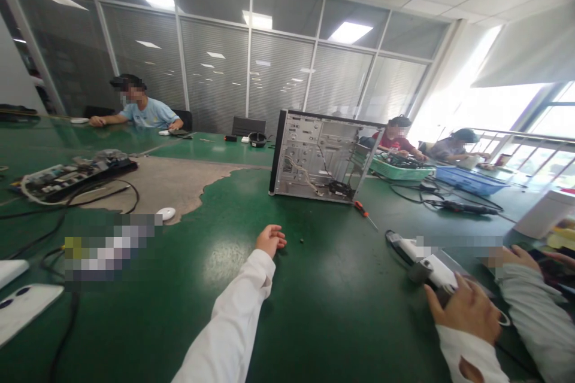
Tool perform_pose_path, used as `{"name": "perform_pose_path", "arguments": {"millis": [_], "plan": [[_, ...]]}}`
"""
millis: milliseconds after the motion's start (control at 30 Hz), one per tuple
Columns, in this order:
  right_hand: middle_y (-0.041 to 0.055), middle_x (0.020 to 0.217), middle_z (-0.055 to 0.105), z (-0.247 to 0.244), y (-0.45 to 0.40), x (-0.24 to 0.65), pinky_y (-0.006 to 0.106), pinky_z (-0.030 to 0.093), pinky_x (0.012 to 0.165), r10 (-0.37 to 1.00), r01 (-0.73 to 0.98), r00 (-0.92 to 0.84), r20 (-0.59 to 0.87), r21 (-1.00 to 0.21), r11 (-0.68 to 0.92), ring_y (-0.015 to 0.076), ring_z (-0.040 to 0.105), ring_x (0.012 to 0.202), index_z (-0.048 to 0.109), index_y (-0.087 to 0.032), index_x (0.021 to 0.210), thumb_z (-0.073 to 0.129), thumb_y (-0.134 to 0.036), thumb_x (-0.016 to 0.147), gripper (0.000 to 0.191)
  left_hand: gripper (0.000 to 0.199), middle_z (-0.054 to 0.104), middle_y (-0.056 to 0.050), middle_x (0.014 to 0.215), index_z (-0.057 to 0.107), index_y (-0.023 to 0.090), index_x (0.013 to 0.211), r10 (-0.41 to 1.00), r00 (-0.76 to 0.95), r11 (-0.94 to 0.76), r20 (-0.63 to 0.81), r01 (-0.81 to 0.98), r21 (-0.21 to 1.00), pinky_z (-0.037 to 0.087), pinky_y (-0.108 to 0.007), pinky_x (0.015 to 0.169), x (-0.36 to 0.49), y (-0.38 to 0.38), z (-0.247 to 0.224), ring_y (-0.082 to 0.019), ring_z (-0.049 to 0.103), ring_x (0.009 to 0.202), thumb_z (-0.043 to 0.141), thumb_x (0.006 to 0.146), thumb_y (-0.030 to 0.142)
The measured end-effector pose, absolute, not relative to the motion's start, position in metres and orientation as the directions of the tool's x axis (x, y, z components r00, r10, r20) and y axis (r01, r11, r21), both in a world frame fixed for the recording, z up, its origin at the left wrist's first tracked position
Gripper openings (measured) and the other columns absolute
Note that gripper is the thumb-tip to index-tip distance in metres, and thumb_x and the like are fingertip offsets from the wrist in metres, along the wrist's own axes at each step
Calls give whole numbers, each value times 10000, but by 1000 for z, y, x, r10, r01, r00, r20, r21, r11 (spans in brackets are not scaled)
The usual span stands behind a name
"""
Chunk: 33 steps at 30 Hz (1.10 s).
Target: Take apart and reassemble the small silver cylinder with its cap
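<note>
My left hand (pixel 271 240) rests on the green table, its fingers loosely bent and apart, with nothing visible in it. Just right of it lies a tiny dark piece (pixel 301 240), too small to name. My right hand (pixel 471 309) is over a long white device (pixel 438 268), thumb and fingers spread; what lies under the palm is hidden. A grey cylinder (pixel 420 272) sits beside the device. Ahead stands an opened computer case (pixel 318 155), its metal inside and some cables showing. An orange-handled screwdriver (pixel 366 213) lies at its lower right corner.
Left are a circuit assembly (pixel 81 173) with black cables, a white mouse-like object (pixel 166 213) and a white phone (pixel 29 308). A green basket (pixel 402 172) and a blue basket (pixel 471 179) stand back right. Another person's sleeve (pixel 534 305) is close at right; others sit across.
</note>
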State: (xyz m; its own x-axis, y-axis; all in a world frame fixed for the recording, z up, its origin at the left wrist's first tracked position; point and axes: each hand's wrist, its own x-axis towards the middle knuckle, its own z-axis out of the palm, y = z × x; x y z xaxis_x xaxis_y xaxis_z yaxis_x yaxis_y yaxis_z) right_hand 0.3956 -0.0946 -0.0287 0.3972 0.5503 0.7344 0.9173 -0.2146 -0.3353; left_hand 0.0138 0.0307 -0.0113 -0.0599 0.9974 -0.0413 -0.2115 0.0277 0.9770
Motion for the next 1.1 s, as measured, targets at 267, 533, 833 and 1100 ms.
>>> {"name": "perform_pose_path", "arguments": {"millis": [267,533,833,1100], "plan": [[109,1187,407,-24,-58,231,341,370,818,862,939,-251,440,-105,327,213,386,1065,331,-159,1210,361,-255,742,479,328,521,20,567,451,120,796,998,-45,41,-54,-247,968,437,-174,433,12,32,-10,-68,541,441,352,548,-71],[66,1133,483,-12,-1,166,311,365,806,860,898,-351,370,-127,421,185,422,1009,464,-244,1123,358,-97,749,416,326,538,12,568,461,118,808,998,-37,41,-54,-273,961,448,-185,448,10,36,-13,-77,552,453,370,551,-61],[42,829,586,-17,-25,203,222,409,710,802,851,-414,431,-129,509,136,503,790,590,-190,780,313,-62,765,305,331,543,8,577,463,116,804,998,-38,43,-55,-274,961,453,-189,448,10,37,-13,-84,558,464,372,544,-68],[59,862,578,9,-77,368,275,411,591,845,995,18,534,76,-69,184,546,718,540,-210,878,334,-321,797,247,307,531,16,558,465,117,773,996,-48,54,-71,-288,956,447,-189,438,12,36,-11,-78,547,442,365,557,-77]]}}
